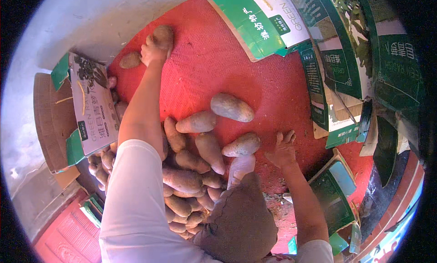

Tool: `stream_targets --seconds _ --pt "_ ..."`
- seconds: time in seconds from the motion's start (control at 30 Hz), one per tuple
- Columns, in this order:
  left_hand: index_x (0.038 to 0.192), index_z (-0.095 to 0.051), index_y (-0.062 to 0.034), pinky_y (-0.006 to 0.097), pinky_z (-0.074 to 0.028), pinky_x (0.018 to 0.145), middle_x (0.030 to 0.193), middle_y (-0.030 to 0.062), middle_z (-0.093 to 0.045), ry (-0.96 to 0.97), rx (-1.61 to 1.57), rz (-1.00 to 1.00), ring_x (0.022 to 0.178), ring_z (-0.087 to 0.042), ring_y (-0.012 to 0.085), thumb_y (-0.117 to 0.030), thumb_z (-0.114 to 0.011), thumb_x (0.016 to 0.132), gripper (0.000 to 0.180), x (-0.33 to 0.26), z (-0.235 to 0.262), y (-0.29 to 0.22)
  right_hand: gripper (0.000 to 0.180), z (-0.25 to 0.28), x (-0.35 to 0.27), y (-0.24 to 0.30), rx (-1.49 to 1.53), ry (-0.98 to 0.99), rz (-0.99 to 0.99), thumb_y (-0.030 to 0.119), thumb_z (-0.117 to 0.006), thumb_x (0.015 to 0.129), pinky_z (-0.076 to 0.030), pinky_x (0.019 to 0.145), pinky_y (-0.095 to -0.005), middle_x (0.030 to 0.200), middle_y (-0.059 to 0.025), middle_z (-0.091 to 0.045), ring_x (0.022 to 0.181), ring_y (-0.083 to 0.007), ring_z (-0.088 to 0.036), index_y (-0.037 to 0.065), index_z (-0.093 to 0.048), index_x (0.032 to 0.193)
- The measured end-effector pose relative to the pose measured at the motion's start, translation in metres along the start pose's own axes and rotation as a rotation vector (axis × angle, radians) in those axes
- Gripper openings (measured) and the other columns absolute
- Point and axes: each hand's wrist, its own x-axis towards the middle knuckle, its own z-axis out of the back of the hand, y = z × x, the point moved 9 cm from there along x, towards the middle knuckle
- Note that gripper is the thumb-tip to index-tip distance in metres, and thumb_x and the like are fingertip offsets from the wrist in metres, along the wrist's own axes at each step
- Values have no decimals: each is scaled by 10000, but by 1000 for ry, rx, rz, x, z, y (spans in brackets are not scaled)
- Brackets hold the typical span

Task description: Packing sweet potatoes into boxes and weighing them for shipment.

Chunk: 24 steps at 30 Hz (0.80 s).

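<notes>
My left hand (152, 51) reaches far out over the red mat (218, 58) and grips a brown sweet potato (163, 36). Another sweet potato (130, 60) lies just left of that hand. My right hand (283, 150) rests open on the mat, fingers spread, beside a sweet potato (242, 145). A heap of sweet potatoes (186, 181) lies between my arms, with a larger one (232, 107) set apart higher up. A brown sack (241, 222) sits at the bottom, partly covering the heap.
Green and white cardboard boxes (268, 17) lie flattened along the top and right (346, 71). An open carton (88, 108) stands at the left on grey floor (91, 17). A small green box (337, 194) is near my right forearm.
</notes>
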Motion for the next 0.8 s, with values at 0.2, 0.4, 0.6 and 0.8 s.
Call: stream_targets --seconds 0.2,0.4,0.6,0.8 --pt "1345 -264 -218 410 -433 915 1224 149 -492 -139 34 26 1112 -511 326 -442 -752 598 920 7 1 4 999 -3 2 14 -49 9 54 523 -666 664 -265 1034 -519 1344 -430 -101 1246 -571 -181 -32 -190 1345" --pt "1298 -310 -120 397 -472 846 1158 168 -558 -24 -186 97 1018 -580 303 -401 -765 597 881 5 -17 27 991 -1 1 21 -54 17 77 509 -672 671 -242 1039 -534 1334 -439 -106 1243 -583 -166 -36 -183 1339" --pt "1264 -345 -25 360 -480 789 1023 168 -587 440 -429 -503 947 -590 255 -267 -754 678 754 -57 -63 62 988 5 2 33 8 23 111 499 -679 671 -241 1040 -535 1347 -426 -109 1246 -582 -158 -32 -178 1338" --pt "1321 -336 -24 365 -451 870 1058 169 -578 579 -408 -498 1019 -556 263 -258 -752 687 794 -189 -66 42 817 7 -9 -7 179 -2 41 419 -672 695 -266 1035 -527 1368 -358 -173 1285 -507 -175 52 -282 1312"
